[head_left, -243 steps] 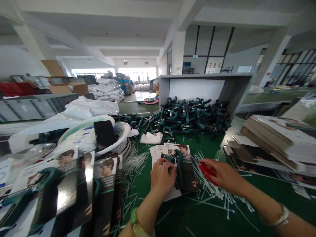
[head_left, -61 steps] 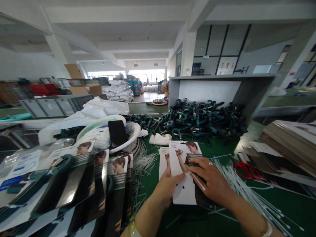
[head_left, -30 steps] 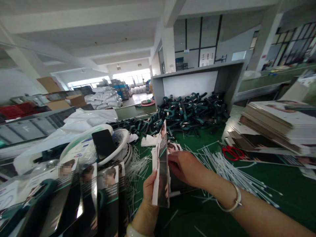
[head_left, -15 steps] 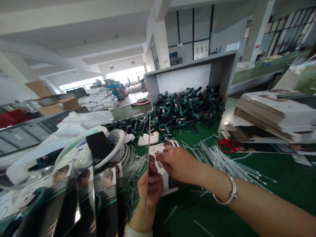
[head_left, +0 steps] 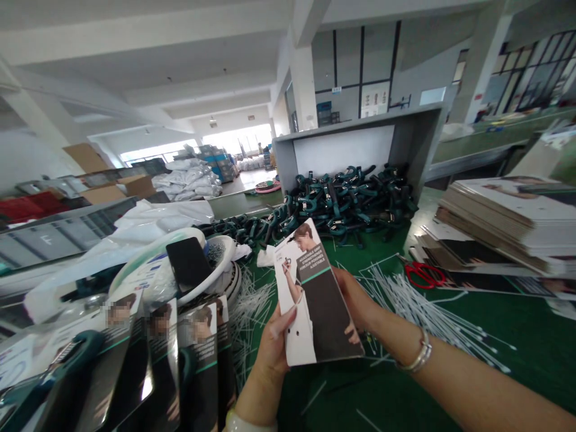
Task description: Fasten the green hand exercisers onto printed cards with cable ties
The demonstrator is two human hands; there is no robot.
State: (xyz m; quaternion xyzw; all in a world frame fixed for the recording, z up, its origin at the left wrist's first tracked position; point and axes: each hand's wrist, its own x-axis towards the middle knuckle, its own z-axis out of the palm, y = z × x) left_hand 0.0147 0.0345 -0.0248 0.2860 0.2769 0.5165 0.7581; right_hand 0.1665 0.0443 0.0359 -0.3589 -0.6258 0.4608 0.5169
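A printed backing card (head_left: pixel 330 312) with two small holes near its lower left is held up, its front facing me. My left hand (head_left: pixel 275 339) is closed on the card's left edge, thumb on the front. My right hand (head_left: pixel 357 300) reaches behind the card's right edge; its fingers are hidden, so what they hold does not show. To the right of the hands lie many loose white cable ties (head_left: pixel 423 312), with another heap of ties (head_left: pixel 252 306) on the left.
A grey bin (head_left: pixel 427 138) on its side spills dark green hand grips (head_left: pixel 342 195) at the back. Red-handled scissors (head_left: pixel 425 273) lie by a stack of cards (head_left: pixel 495 210). A black phone (head_left: pixel 188 264) rests over round containers. Packed cards (head_left: pixel 198 366) stand at front left.
The card has turned from edge-on to front-on. My right hand has moved from the holes, where it handled a thin white tie, to behind the card's right side.
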